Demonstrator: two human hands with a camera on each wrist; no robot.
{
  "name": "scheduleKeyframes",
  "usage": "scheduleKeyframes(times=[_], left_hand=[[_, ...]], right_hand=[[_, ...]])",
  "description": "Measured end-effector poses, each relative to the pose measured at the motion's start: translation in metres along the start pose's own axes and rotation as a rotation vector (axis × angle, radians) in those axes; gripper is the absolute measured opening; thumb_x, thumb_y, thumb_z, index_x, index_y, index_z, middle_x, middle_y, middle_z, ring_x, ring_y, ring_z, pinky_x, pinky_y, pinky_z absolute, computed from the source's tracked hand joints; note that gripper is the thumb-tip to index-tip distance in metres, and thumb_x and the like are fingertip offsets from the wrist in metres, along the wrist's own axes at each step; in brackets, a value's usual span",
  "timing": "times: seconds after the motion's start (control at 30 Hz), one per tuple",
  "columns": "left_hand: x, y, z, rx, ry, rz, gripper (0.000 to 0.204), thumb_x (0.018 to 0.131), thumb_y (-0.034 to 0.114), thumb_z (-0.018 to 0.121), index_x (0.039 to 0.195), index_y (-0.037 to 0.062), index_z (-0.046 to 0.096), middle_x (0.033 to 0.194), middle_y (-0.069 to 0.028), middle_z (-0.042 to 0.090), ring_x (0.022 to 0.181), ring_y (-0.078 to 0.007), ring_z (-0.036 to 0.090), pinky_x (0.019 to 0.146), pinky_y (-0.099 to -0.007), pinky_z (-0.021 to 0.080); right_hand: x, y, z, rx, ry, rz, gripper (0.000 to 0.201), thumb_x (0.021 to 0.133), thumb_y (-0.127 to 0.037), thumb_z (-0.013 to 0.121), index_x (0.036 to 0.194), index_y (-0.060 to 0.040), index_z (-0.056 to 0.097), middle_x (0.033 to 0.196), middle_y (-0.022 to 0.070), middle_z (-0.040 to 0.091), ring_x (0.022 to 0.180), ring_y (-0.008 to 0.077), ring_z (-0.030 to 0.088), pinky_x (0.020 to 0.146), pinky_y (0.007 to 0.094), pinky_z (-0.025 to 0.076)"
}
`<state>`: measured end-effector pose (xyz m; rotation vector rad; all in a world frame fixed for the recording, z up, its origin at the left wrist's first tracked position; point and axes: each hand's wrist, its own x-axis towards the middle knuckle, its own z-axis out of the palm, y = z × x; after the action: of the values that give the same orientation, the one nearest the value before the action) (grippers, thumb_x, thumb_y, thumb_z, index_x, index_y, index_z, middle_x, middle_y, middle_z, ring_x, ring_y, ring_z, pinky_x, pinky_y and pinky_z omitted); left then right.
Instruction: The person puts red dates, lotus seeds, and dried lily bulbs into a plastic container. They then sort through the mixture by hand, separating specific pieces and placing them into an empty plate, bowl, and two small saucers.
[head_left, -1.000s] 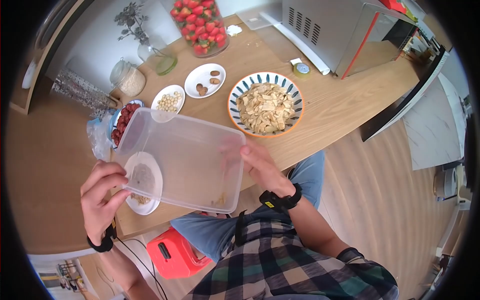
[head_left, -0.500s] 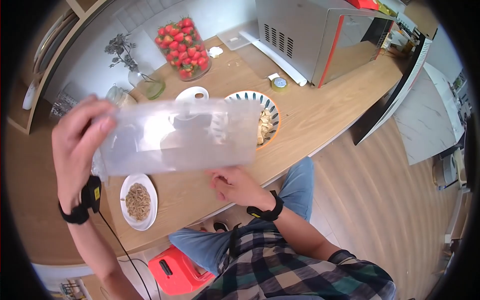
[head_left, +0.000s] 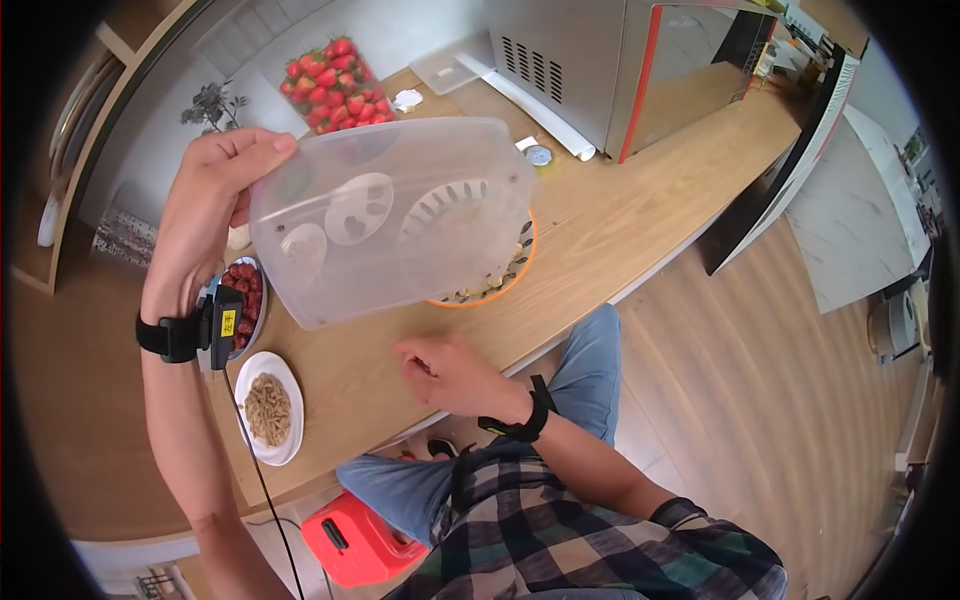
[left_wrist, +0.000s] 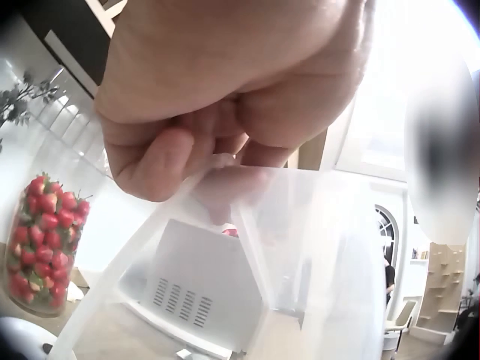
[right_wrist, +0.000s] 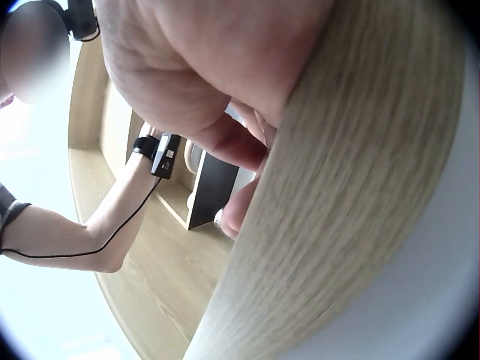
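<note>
My left hand [head_left: 225,185] grips one corner of a translucent plastic container [head_left: 390,230], thumb on its edge. The container is tilted up above the table, and the plates and bowl behind it show through its wall. In the left wrist view, the curled fingers of the left hand [left_wrist: 225,105] pinch the rim of the container [left_wrist: 322,255]. Behind the container is an orange-rimmed bowl [head_left: 532,235] of pale dried slices, partly hidden. My right hand [head_left: 452,375] hovers close over the table near its front edge, fingers loosely curled, with nothing visible in them.
A white plate [head_left: 293,437] with brown dried strips lies front left, a plate of red dates [head_left: 243,300] behind it. Further back stand a jar of strawberries [head_left: 335,88], a tape roll [head_left: 539,156] and a microwave [head_left: 560,70]. A red stool [head_left: 360,545] is below.
The right hand has let go of the container and dropped to the table edge. The left hand has lifted and tipped the container, moving it up and away from the brown strips.
</note>
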<state>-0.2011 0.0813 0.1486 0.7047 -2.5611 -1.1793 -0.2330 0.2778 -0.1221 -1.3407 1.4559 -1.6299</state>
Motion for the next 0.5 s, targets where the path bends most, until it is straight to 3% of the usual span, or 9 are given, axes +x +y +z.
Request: scheduleKeyframes(times=[0.07, 0.17, 0.23, 0.3, 0.33, 0.5], left_hand=[[0.011, -0.021, 0.001, -0.167, 0.076, -0.085, 0.027, 0.097, 0.028, 0.069, 0.084, 0.0044, 0.070, 0.064, 0.0080, 0.054, 0.049, -0.0006, 0.035, 0.046, -0.0210, 0.022], [0.018, -0.045, 0.010, -0.333, 0.156, -0.168, 0.027, 0.098, 0.027, 0.068, 0.082, 0.0050, 0.068, 0.061, 0.0073, 0.055, 0.045, -0.0005, 0.036, 0.041, -0.0208, 0.023], [0.027, -0.073, -0.004, -0.349, 0.109, -0.188, 0.027, 0.098, 0.026, 0.067, 0.082, 0.0045, 0.067, 0.058, 0.0070, 0.053, 0.044, -0.0008, 0.038, 0.039, -0.0211, 0.026], [0.031, -0.084, -0.009, -0.486, 0.015, -0.271, 0.021, 0.099, 0.015, 0.061, 0.101, -0.0042, 0.070, 0.087, -0.0079, 0.072, 0.071, -0.0134, 0.069, 0.067, -0.0288, 0.059], [0.031, -0.096, 0.000, -0.548, 0.172, -0.290, 0.022, 0.099, 0.018, 0.062, 0.082, 0.0041, 0.068, 0.058, 0.0073, 0.048, 0.043, -0.0023, 0.031, 0.038, -0.0218, 0.022], [0.033, -0.119, -0.003, -0.626, 0.182, -0.362, 0.017, 0.096, 0.008, 0.056, 0.088, 0.0016, 0.070, 0.060, 0.0075, 0.047, 0.044, -0.0036, 0.022, 0.039, -0.0224, 0.018]], right_hand=[[0.000, 0.000, 0.000, -0.007, 0.001, -0.037, 0.024, 0.096, -0.001, 0.054, 0.117, 0.0062, 0.062, 0.077, 0.0086, 0.065, 0.060, 0.0149, 0.066, 0.055, 0.0305, 0.052], [0.001, 0.003, 0.001, 0.006, 0.001, -0.046, 0.024, 0.095, -0.001, 0.054, 0.117, 0.0065, 0.061, 0.077, 0.0089, 0.065, 0.060, 0.0153, 0.067, 0.055, 0.0306, 0.052], [0.001, 0.002, 0.001, 0.013, 0.007, -0.045, 0.024, 0.095, 0.000, 0.054, 0.116, 0.0067, 0.061, 0.077, 0.0090, 0.065, 0.060, 0.0154, 0.067, 0.055, 0.0306, 0.052], [0.001, 0.002, 0.000, 0.018, 0.012, -0.042, 0.024, 0.095, 0.000, 0.054, 0.116, 0.0069, 0.061, 0.077, 0.0090, 0.065, 0.060, 0.0156, 0.067, 0.055, 0.0306, 0.052], [0.001, 0.001, 0.000, 0.023, 0.003, -0.033, 0.024, 0.095, 0.000, 0.054, 0.116, 0.0071, 0.061, 0.077, 0.0091, 0.064, 0.060, 0.0156, 0.066, 0.055, 0.0307, 0.052], [0.002, 0.002, 0.001, 0.062, -0.023, -0.001, 0.023, 0.095, 0.001, 0.053, 0.116, 0.0078, 0.060, 0.076, 0.0088, 0.064, 0.059, 0.0153, 0.066, 0.055, 0.0308, 0.052]])
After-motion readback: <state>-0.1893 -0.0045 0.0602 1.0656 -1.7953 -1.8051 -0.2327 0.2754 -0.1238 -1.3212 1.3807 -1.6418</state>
